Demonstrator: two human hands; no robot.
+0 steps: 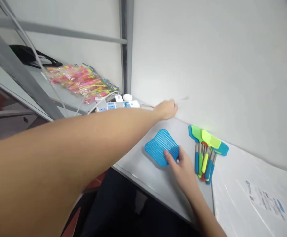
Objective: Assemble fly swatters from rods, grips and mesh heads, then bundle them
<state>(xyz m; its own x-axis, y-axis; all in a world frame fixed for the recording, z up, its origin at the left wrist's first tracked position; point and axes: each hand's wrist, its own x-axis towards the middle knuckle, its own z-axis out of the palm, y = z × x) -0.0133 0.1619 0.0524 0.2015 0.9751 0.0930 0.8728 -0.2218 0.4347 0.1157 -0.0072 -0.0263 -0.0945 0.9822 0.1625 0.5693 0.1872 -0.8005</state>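
A blue perforated fly swatter head (161, 147) is held over the grey tabletop by my right hand (182, 168), thumb on top of its mesh and fingers underneath. Its handle is mostly hidden by the hand. Stretched across the view, my left hand (166, 109) is closed near the white wall, with a thin, pale, blurred strip sticking out to its right. What that strip is I cannot make out. Right of my right hand lies a bunch of fly swatters (204, 154) with blue, green, yellow and red parts and metal shafts.
White power strips (111, 105) with plugs and cables sit behind my left forearm. Clear bags of pink and yellow pieces (81, 80) lie on a shelf at the left, framed by grey metal posts (127, 49). A wrapped white package with a label (264, 197) lies at the right.
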